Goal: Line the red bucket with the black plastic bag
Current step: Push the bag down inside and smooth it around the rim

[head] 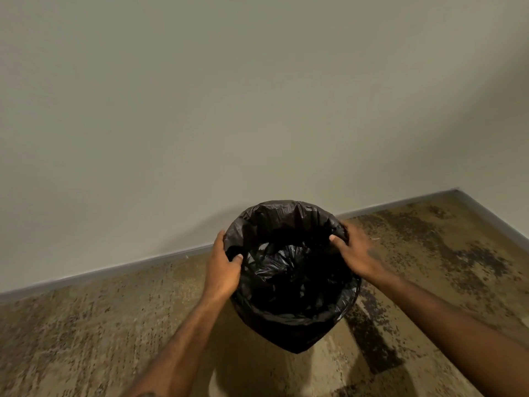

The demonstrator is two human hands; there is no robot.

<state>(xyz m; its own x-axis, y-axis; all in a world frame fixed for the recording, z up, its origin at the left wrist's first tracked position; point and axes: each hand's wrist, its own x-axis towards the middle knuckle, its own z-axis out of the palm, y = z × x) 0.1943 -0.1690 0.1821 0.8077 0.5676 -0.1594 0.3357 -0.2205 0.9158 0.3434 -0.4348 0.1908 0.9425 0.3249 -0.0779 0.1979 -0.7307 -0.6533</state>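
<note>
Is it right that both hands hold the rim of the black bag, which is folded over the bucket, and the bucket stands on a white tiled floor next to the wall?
Not quite. The head view shows the left hand and right hand on the rim of the black bag by the wall, but the floor is mottled brown, not white tiles.

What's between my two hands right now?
In the head view, the open mouth of the black plastic bag spans between the left hand and right hand.

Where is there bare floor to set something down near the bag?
Bare floor lies left of the left hand, toward the wall, and right of the right hand. It is crowded at the black bag, gripped on both sides.
</note>
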